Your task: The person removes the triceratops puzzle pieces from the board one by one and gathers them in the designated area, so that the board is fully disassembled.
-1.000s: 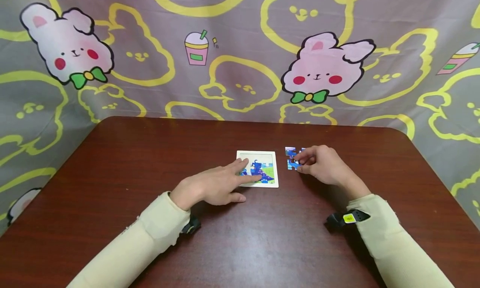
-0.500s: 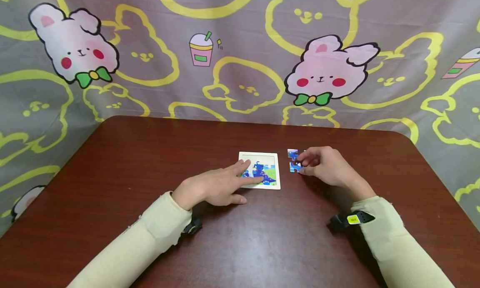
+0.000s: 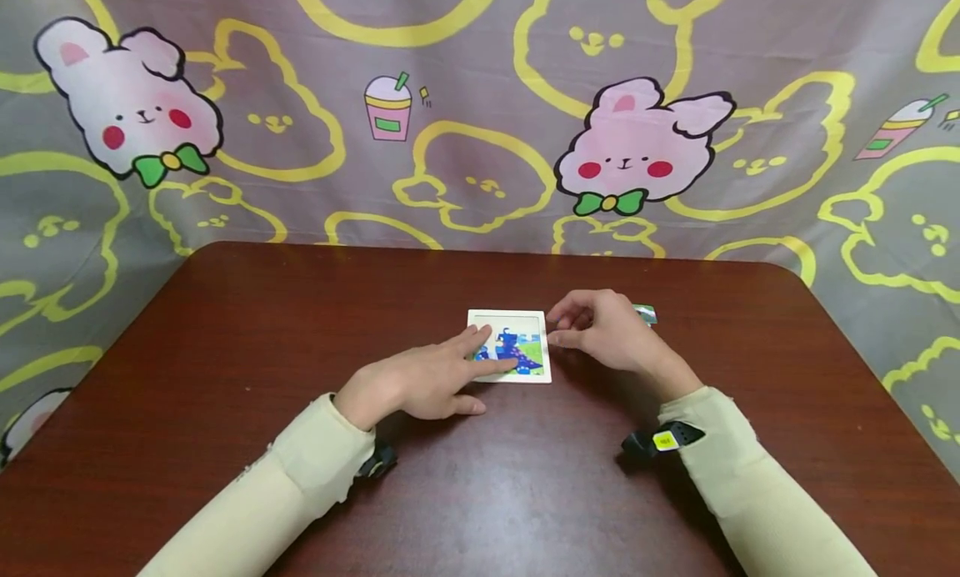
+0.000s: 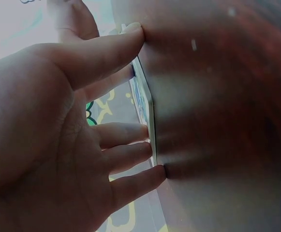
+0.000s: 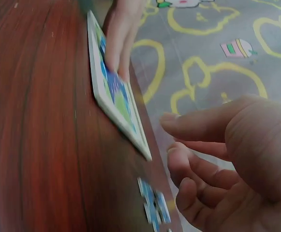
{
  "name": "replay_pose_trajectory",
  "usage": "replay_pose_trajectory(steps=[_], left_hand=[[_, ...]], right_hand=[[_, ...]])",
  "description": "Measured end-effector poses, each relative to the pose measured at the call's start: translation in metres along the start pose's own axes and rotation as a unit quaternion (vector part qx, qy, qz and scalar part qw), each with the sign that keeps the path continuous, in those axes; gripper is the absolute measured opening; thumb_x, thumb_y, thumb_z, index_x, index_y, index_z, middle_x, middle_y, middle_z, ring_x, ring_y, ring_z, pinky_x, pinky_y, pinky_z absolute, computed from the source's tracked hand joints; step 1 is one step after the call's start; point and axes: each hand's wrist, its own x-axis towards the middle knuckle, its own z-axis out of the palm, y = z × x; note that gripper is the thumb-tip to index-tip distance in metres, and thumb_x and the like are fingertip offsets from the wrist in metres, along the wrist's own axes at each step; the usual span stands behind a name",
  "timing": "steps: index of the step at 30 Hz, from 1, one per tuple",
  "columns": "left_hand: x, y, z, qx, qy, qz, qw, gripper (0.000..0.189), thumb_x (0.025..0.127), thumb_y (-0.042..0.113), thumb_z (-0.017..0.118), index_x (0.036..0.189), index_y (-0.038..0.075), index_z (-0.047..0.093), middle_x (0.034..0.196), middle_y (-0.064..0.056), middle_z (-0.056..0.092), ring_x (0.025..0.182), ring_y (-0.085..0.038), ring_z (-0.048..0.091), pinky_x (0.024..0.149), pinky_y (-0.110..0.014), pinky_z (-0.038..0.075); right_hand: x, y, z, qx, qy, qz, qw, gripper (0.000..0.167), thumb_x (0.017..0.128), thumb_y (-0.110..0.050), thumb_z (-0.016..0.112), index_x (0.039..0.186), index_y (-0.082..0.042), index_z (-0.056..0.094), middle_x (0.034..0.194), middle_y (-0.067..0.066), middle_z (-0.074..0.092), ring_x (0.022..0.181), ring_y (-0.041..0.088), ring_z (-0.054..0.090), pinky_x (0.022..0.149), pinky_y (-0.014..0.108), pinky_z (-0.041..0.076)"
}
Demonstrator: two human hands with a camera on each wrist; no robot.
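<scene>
My left hand (image 3: 416, 377) lies spread over a small white-framed jigsaw tray (image 3: 547, 360), its fingertips pressing on the tray and the thumb on the table. Inside the tray, joined pieces make a blue dinosaur picture (image 3: 534, 362); the upper part shows pale bare backing. Just right of the tray, my right hand (image 3: 611, 331) hovers with loosely bent fingers. The right wrist view shows a gap between thumb and forefinger, with nothing visible in it. Loose jigsaw pieces (image 5: 154, 205) lie below that hand on the table, mostly hidden from the head view.
Another loose piece (image 3: 645, 313) shows beyond my right wrist. The brown wooden table (image 3: 360, 302) stretches to a patterned curtain (image 3: 465, 77) at the back. Both wrists carry black straps.
My right hand has moved left, from the loose pieces to the tray's right edge. That uncovers a piece behind the wrist. The left hand stays on the tray; the view shifts slightly.
</scene>
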Motion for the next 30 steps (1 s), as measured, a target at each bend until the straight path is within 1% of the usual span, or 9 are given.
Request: replay_pose_trajectory(steps=[4, 10, 12, 15, 20, 25, 30], left_hand=[[0.001, -0.001, 0.001, 0.005, -0.001, -0.001, 1.0000, 0.066, 0.108, 0.038, 0.062, 0.167, 0.040, 0.033, 0.181, -0.011, 0.005, 0.168, -0.032, 0.008, 0.124, -0.053, 0.041], [0.001, -0.001, 0.001, 0.012, 0.005, 0.006, 0.9999, 0.066, 0.108, 0.039, 0.062, 0.167, 0.040, 0.032, 0.181, -0.012, 0.004, 0.168, -0.033, 0.007, 0.120, -0.051, 0.046], [0.000, -0.001, 0.001, 0.012, 0.005, 0.006, 0.9999, 0.066, 0.108, 0.039, 0.062, 0.167, 0.040, 0.032, 0.181, -0.012, 0.005, 0.168, -0.033, 0.007, 0.119, -0.051, 0.047], [-0.002, -0.002, 0.001, 0.013, 0.006, 0.005, 0.9999, 0.066, 0.108, 0.039, 0.062, 0.167, 0.040, 0.032, 0.181, -0.013, 0.005, 0.168, -0.033, 0.007, 0.119, -0.051, 0.047], [-0.002, -0.001, 0.000, 0.017, 0.003, 0.001, 0.9998, 0.066, 0.108, 0.040, 0.061, 0.167, 0.041, 0.031, 0.181, -0.012, 0.005, 0.168, -0.032, 0.007, 0.117, -0.051, 0.049], [-0.002, -0.001, -0.001, 0.017, 0.001, -0.001, 0.9999, 0.068, 0.108, 0.040, 0.062, 0.167, 0.041, 0.030, 0.181, -0.012, 0.004, 0.168, -0.032, 0.008, 0.114, -0.051, 0.051], [-0.001, -0.001, -0.002, 0.011, 0.001, -0.004, 0.9999, 0.070, 0.107, 0.041, 0.063, 0.168, 0.037, 0.030, 0.181, -0.011, 0.005, 0.168, -0.033, 0.011, 0.117, -0.051, 0.049]], right_hand=[[0.007, -0.011, 0.013, 0.000, -0.032, -0.010, 0.9994, 0.028, 0.089, -0.015, 0.086, 0.115, -0.010, 0.076, 0.094, 0.006, 0.071, 0.083, 0.022, 0.062, 0.067, 0.031, 0.053], [0.015, -0.022, 0.026, -0.026, -0.067, -0.017, 0.9973, 0.030, 0.091, -0.015, 0.084, 0.119, -0.010, 0.075, 0.105, 0.008, 0.075, 0.088, 0.020, 0.069, 0.075, 0.033, 0.056], [0.016, -0.024, 0.029, -0.034, -0.072, -0.018, 0.9967, 0.030, 0.092, -0.015, 0.083, 0.120, -0.009, 0.075, 0.109, 0.010, 0.075, 0.088, 0.020, 0.070, 0.075, 0.033, 0.058], [0.017, -0.026, 0.033, -0.033, -0.077, -0.021, 0.9963, 0.032, 0.093, -0.012, 0.081, 0.124, -0.008, 0.075, 0.115, 0.013, 0.073, 0.086, 0.020, 0.069, 0.071, 0.032, 0.058], [0.014, -0.025, 0.037, -0.032, -0.080, -0.028, 0.9959, 0.033, 0.096, -0.007, 0.077, 0.128, -0.007, 0.074, 0.123, 0.018, 0.064, 0.086, 0.021, 0.068, 0.070, 0.030, 0.055], [0.014, -0.026, 0.038, -0.040, -0.084, -0.030, 0.9952, 0.036, 0.096, -0.007, 0.076, 0.132, -0.010, 0.073, 0.122, 0.017, 0.061, 0.095, 0.025, 0.070, 0.075, 0.032, 0.057], [0.015, -0.026, 0.038, -0.039, -0.090, -0.030, 0.9948, 0.040, 0.095, -0.006, 0.077, 0.134, -0.013, 0.072, 0.119, 0.016, 0.062, 0.101, 0.028, 0.071, 0.078, 0.034, 0.060]])
